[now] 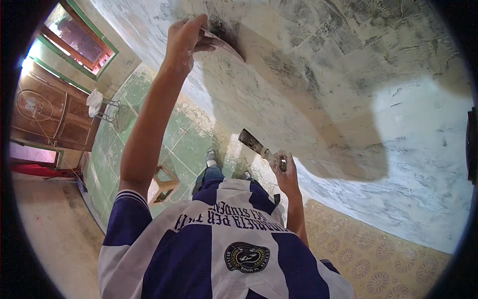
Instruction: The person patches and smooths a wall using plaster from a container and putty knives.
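Observation:
My left hand (185,41) is raised at the upper left, its fingers closed on a thin flat spreader (224,44). The spreader's edge lies at the plastered wall (298,60), beside a dark patch; its exact kind is hard to make out. Lower down, near my body, my right hand (285,172) grips a putty knife (255,144) by its handle. Its dark, smeared blade points up and left, apart from the wall. White plaster dust coats the fingers of this hand. Uneven whitish filler and rough grey marks cover the wall, and my arms' shadow falls across it.
Green floor tiles (181,144) with pale dust lie below. A small wooden stool (163,184) stands left of my feet. Farther left are a white container on a metal stand (97,102), a wooden door (42,107) and a window (77,37). Patterned tiles (368,254) lie at the lower right.

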{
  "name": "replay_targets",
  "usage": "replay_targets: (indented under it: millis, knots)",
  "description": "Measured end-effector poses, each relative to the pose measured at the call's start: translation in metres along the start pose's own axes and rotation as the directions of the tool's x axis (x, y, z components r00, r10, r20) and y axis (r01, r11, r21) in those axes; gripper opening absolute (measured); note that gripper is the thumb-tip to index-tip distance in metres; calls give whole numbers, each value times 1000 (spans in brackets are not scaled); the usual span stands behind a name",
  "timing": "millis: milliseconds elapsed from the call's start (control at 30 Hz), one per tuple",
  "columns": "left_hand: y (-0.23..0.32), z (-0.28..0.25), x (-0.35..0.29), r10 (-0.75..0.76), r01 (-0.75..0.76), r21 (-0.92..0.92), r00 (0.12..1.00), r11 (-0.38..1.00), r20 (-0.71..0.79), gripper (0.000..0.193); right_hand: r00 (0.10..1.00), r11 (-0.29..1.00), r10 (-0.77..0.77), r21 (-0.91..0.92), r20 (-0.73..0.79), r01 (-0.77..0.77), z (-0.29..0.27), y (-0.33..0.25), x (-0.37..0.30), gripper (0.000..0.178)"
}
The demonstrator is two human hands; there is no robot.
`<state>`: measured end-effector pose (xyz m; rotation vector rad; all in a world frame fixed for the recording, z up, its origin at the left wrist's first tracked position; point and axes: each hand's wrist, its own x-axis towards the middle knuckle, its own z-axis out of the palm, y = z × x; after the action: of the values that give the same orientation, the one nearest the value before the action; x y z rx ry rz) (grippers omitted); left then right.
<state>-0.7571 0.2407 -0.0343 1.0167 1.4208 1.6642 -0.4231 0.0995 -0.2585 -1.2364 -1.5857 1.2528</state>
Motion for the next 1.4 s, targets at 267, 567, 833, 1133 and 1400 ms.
replay_targets:
  millis: [267,567,833,1133,1400]
  knots:
    - [33,-11,-16,133,-125,-154,990,980,40,23,1000,1000,-9,25,9,9,1,16,1,24]
    - [-40,-13,-39,57,-54,34,995,998,-83,17,999,1000,6,-17,51,-5,-5,15,5,32]
    - [-42,-6,-16,24,-22,49,999,999,-34,17,1000,1000,6,-22,9,-6,-6,12,-1,30]
    - [-14,-10,-6,48,-48,-30,999,998,-16,25,1000,999,27,-29,-17,-27,-6,5,-2,28]
    - [5,-17,-31,82,-82,6,997,997,-2,17,1000,998,-13,-56,-3,13,-9,18,1,24]
